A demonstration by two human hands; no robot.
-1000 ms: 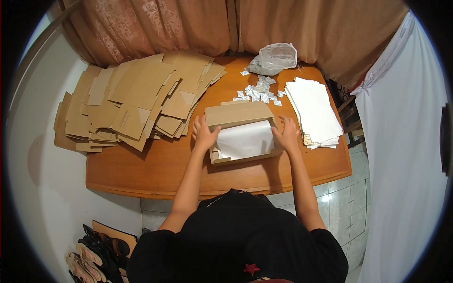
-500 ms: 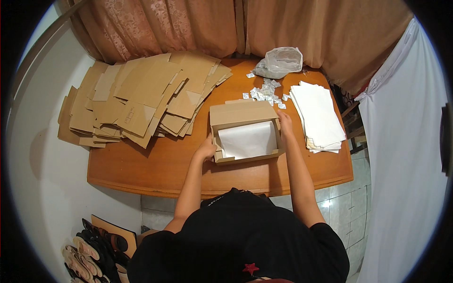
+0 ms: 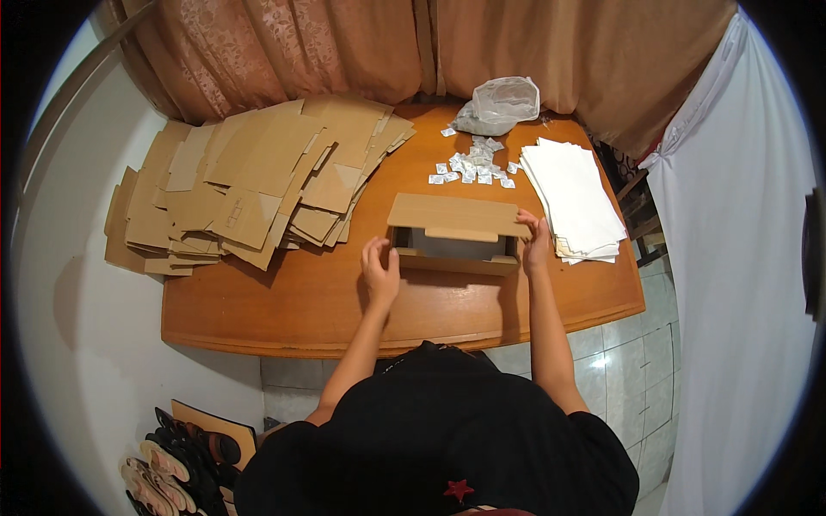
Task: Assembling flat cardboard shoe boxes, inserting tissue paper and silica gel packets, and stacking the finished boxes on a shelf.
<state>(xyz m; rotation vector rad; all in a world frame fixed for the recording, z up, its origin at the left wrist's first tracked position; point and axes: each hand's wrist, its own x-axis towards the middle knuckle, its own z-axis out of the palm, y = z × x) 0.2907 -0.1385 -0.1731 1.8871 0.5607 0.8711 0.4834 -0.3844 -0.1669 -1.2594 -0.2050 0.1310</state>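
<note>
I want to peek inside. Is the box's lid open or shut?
Partly shut: the cardboard box's lid slopes over it, leaving a dark gap at the front.

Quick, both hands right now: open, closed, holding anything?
Left hand: fingers curled, touching the left end of the cardboard box; a firm grip cannot be told.
Right hand: fingers on the box's right end by the lid, holding it.

1. You wear a black short-sleeved top; it fills the lower middle of the head view.
2. A small red star is printed low on the front of the top, near the bottom edge.
3. Your sleeves end above the elbows, so both forearms are bare.
4. Your left hand (image 3: 381, 268) and right hand (image 3: 535, 241) are bare too: no gloves, and no rings or watch that can be made out.
</note>
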